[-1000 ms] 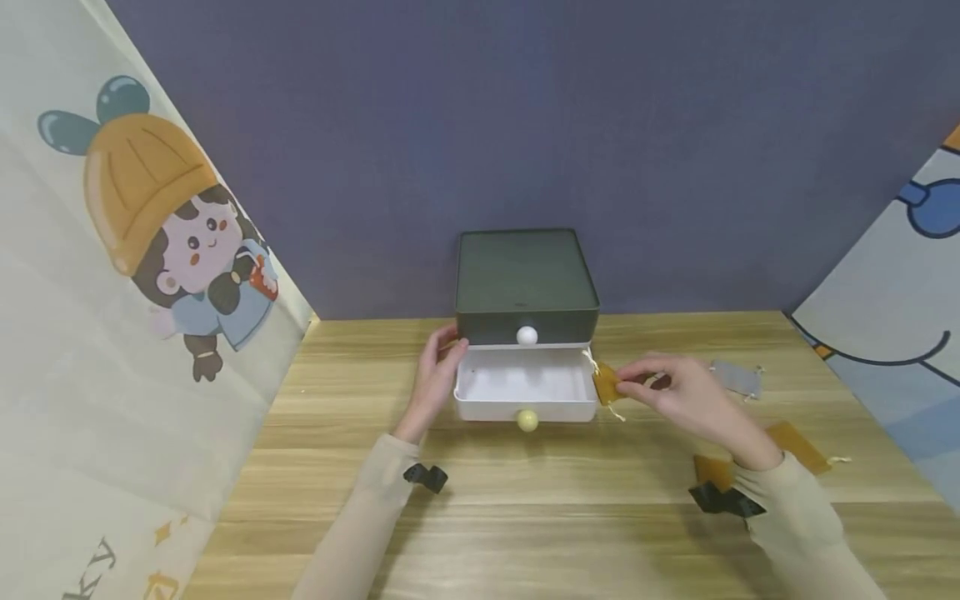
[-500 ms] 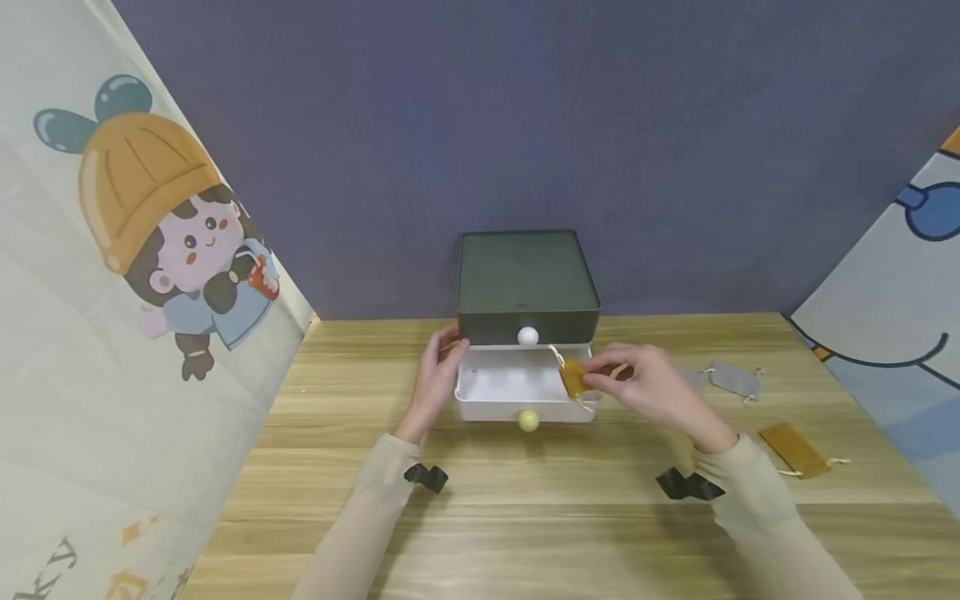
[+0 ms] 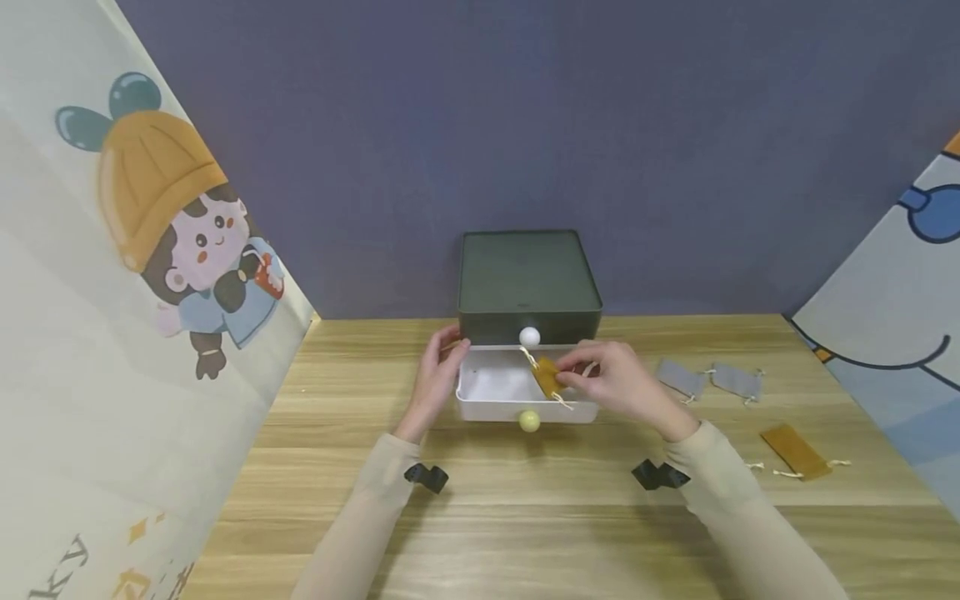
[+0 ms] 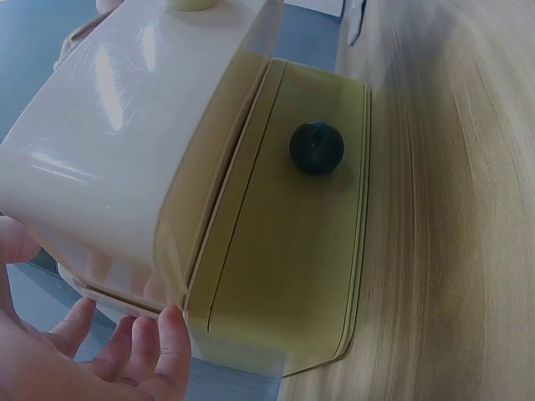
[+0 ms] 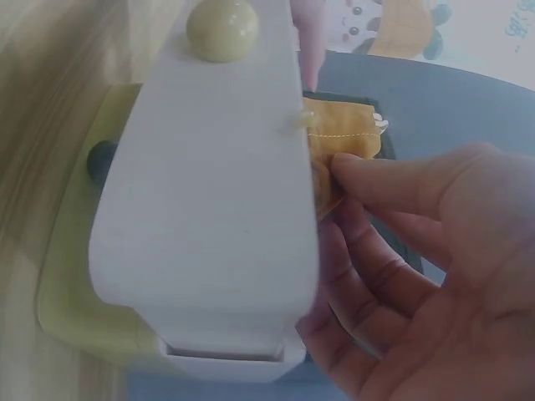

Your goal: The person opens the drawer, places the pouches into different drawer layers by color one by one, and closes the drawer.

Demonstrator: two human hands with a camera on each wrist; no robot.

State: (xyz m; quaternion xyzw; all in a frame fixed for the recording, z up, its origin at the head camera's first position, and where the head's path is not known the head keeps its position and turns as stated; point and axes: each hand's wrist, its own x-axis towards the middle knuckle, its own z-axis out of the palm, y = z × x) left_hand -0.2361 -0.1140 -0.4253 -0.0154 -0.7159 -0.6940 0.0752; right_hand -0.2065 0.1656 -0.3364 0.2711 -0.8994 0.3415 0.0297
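The right hand (image 3: pixel 626 387) is pinching a small mustard drawstring pouch (image 3: pixel 547 377) between thumb and fingertips (image 5: pixel 355 171), holding it over the open white drawer (image 3: pixel 495 404); its cords are dangling just past the fingertips. The left hand (image 3: pixel 435 379) is resting against the drawer's left side with relaxed, nearly straight fingers (image 4: pixel 171 334), gripping nothing. Beyond both sets of fingers, the dark green organizer box (image 3: pixel 528 279) is standing against the wall. Well to the right of the right hand, another mustard pouch (image 3: pixel 795 452) and two grey pouches (image 3: pixel 708 377) are lying on the wooden table (image 3: pixel 525 517).
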